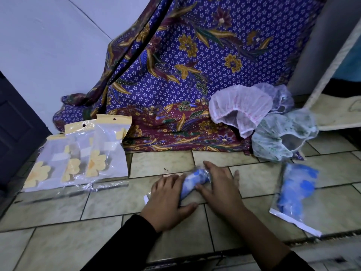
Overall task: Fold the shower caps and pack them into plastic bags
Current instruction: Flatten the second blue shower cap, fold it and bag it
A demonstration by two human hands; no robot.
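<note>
The head view looks down on a floor (58, 241) of pale, mottled tiles with dark joints. A plain white wall (48, 45) stands behind it and a dark panelled door (15, 133) is at the far left. A purple batik cloth (195, 65) with gold and maroon flowers hangs down the middle, and its hem spreads onto the tiles. At the right edge a beige mat (336, 112) lies under a pale frame.

Three clear plastic bags (105, 149) with yellow flower prints lie overlapping on the floor at the left, near the door. At the right, loose shower caps are heaped against the cloth: a pink cap (238, 106), a bluish cap (279, 94) behind it and a green-speckled cap (281, 137) in front. Below them a packed bag (297, 196) holding a blue cap lies flat on the tiles.

In the centre, a rolled blue shower cap (195, 180) rests on the floor between both hands. The left hand (168, 198) lies over its near end with straight fingers (162, 184) and the thumb out. The right hand (220, 190) presses beside it, with its fingers (235, 176) spread wide and flat. Neither hand is curled round the roll. Both arms wear black sleeves (127, 241).
</note>
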